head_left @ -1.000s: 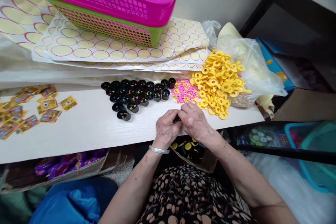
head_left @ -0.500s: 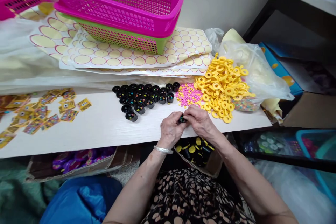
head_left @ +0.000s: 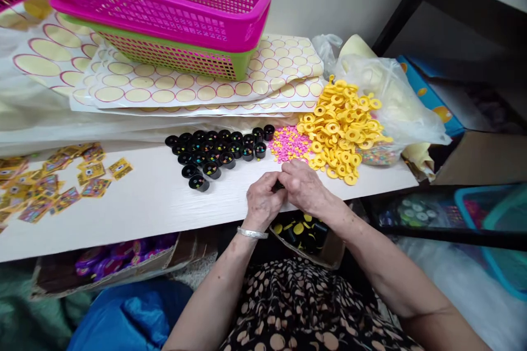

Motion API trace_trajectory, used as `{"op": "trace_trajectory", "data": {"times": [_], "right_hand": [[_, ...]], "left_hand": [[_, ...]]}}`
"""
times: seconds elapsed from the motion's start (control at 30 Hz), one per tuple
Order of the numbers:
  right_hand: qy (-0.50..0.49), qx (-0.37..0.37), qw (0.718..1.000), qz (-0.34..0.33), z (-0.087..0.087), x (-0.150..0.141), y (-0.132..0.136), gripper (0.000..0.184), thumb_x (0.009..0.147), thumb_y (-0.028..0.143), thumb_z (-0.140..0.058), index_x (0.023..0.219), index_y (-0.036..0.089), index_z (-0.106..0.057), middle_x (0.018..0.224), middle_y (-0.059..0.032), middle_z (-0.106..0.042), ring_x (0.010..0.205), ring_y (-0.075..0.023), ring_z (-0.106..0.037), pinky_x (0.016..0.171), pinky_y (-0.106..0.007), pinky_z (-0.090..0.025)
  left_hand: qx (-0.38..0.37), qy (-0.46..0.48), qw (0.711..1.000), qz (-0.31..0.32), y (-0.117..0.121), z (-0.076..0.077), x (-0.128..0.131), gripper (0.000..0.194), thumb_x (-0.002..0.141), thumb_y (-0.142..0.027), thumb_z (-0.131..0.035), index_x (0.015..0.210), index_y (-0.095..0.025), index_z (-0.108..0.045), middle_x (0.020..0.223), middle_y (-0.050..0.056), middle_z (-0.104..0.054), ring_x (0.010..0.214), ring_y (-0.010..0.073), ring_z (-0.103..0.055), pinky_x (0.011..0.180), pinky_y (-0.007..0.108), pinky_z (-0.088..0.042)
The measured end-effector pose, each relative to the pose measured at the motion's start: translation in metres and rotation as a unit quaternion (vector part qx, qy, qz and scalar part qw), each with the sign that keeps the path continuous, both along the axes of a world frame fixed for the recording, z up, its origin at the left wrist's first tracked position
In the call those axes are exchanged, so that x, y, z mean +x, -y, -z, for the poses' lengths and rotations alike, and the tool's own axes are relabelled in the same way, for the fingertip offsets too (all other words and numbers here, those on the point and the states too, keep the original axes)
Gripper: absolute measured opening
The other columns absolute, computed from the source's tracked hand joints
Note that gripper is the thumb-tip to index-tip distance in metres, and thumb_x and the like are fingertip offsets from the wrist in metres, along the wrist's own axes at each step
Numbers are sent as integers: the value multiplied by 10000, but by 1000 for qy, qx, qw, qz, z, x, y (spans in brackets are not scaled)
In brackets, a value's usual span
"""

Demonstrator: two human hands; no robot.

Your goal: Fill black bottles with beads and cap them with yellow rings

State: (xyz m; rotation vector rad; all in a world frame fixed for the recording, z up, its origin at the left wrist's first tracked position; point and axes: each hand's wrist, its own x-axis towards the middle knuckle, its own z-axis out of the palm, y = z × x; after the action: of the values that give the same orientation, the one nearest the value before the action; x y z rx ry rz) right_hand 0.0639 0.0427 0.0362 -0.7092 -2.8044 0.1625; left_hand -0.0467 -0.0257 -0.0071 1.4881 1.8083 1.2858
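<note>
My left hand (head_left: 262, 202) and my right hand (head_left: 303, 187) meet at the front edge of the white table (head_left: 144, 203). Both are closed together around a small black cup (head_left: 279, 186), which shows only as a dark sliver between the fingers. Just beyond them lie a heap of small pink beads (head_left: 289, 143) and a big pile of yellow rings (head_left: 343, 129). To the left of the beads stands a cluster of several black cups (head_left: 218, 148) with coloured bits inside.
Stacked pink and green baskets (head_left: 164, 8) sit on sheets of round stickers (head_left: 197, 85) at the back. Yellow printed packets (head_left: 53, 181) lie scattered at the left. A plastic bag (head_left: 391, 96) lies at the right. A box of black-and-yellow parts (head_left: 302, 230) sits under the table edge.
My hands have stayed together on the black cup, with fingers closing more tightly over it. The view has shifted slightly; nothing on the table has moved.
</note>
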Motion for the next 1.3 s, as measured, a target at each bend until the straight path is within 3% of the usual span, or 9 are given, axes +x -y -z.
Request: {"op": "trace_trajectory", "data": {"times": [0.2, 0.33, 0.47, 0.57, 0.67, 0.73, 0.93, 1.1, 1.3], "right_hand": [[-90, -120, 988, 20, 3, 5, 1, 197, 823, 101, -431, 760, 160, -608, 721, -20, -484, 709, -151, -418, 648, -270, -337], [-271, -230, 933, 60, 7, 27, 0, 111, 799, 138, -521, 835, 179, -618, 763, -15, -528, 736, -136, -497, 667, -262, -390], [-384, -234, 875, 181, 14, 63, -1, 57, 773, 175, -561, 775, 186, -617, 733, -9, -562, 712, -141, -533, 672, -281, -415], [-384, -211, 863, 252, 22, 82, 3, 79, 782, 187, -542, 733, 187, -603, 714, -7, -560, 707, -145, -534, 680, -289, -418], [-362, -209, 872, 255, 32, 88, 12, 77, 799, 188, -518, 776, 189, -591, 752, -17, -556, 731, -150, -536, 689, -292, -430], [-354, -198, 881, 244, 39, 85, 20, 85, 812, 177, -501, 816, 189, -585, 775, -26, -548, 758, -157, -536, 705, -298, -435], [-276, -141, 936, 168, 43, 60, 47, 151, 856, 188, -460, 884, 190, -609, 860, -62, -558, 821, -180, -516, 730, -313, -413], [-132, -86, 980, 124, 36, 27, 54, 159, 855, 181, -457, 802, 176, -607, 826, -55, -560, 792, -180, -472, 701, -305, -349], [-12, -7, 992, 122, 34, 16, 50, 168, 814, 105, -417, 817, 167, -573, 833, -75, -552, 784, -204, -445, 666, -330, -291]], "left_hand": [[-9, -21, 1000, -3, -2, 1, -2, 252, 681, -132, -585, 914, -217, -630, 806, -33, -603, 659, 101, -528, 620, 216, -399], [-9, -36, 999, -7, -3, 3, -3, 206, 679, -228, -648, 883, -207, -627, 763, -33, -571, 640, 97, -503, 608, 214, -391], [-6, -22, 1000, -11, -3, 6, -2, 256, 683, -293, -669, 921, -206, -632, 785, -24, -570, 656, 99, -504, 612, 218, -399], [-5, -8, 1000, -26, -4, 10, -2, 355, 658, -309, -694, 990, -200, -632, 777, -27, -554, 611, 89, -479, 603, 228, -410], [-7, 18, 999, -41, -3, 11, -6, 619, 559, -314, -765, 1133, -193, -568, 857, -12, -556, 629, 90, -481, 598, 235, -435], [-10, 49, 998, -42, 2, 8, -11, 684, 534, -301, -778, 1164, -184, -539, 892, 2, -547, 642, 89, -480, 575, 225, -441], [-13, 34, 998, -49, 26, -5, -19, 64, 718, -184, -602, 778, -166, -617, 812, 4, -542, 610, 77, -466, 563, 207, -411], [-2, 3, 999, -38, 31, -7, -14, 63, 751, -147, -554, 771, -171, -609, 841, 6, -567, 625, 82, -482, 572, 212, -403], [-6, 6, 1000, -30, 26, -10, -12, 74, 770, -175, -554, 817, -165, -611, 835, 15, -565, 668, 94, -502, 597, 214, -419]]}}
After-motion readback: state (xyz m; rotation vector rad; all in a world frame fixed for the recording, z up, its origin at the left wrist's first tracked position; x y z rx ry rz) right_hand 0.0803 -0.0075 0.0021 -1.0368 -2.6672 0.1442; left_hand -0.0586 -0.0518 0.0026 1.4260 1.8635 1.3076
